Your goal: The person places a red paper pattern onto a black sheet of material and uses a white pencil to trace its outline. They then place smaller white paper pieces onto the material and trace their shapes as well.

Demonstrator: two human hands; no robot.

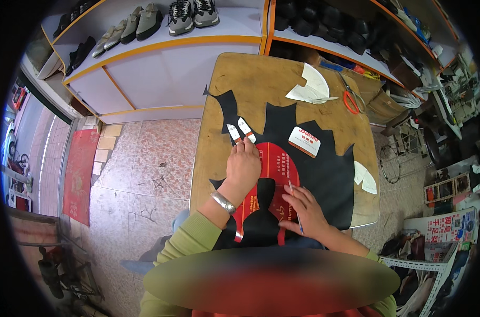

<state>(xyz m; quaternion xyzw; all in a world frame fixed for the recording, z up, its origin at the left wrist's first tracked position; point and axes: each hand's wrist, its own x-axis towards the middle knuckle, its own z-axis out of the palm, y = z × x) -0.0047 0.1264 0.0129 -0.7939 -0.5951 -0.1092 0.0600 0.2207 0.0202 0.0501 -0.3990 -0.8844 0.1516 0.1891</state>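
Red arch-shaped printed card (pixel 276 158) on a black leather-like sheet (pixel 332 182)
Right hand (pixel 306 211) grasps a slim pale pen (pixel 298 217); left hand (pixel 244 165) touches 2 small white-and-red strips (pixel 245 128), pinched or merely pressed I can't say; uneven pressure could make the red card slip; a rounded white card (pixel 305 141) blocks the sheet ahead; orange-handled metal scissors (pixel 351 101) lie well apart.

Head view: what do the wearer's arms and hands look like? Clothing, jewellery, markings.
Left hand: ungloved, broad silver-coloured bangle at the wrist, light-green knit left sleeve ending on the forearm. Right hand: ungloved, no bangle visible; matching right sleeve, mostly hidden by the blur. No cables visible.
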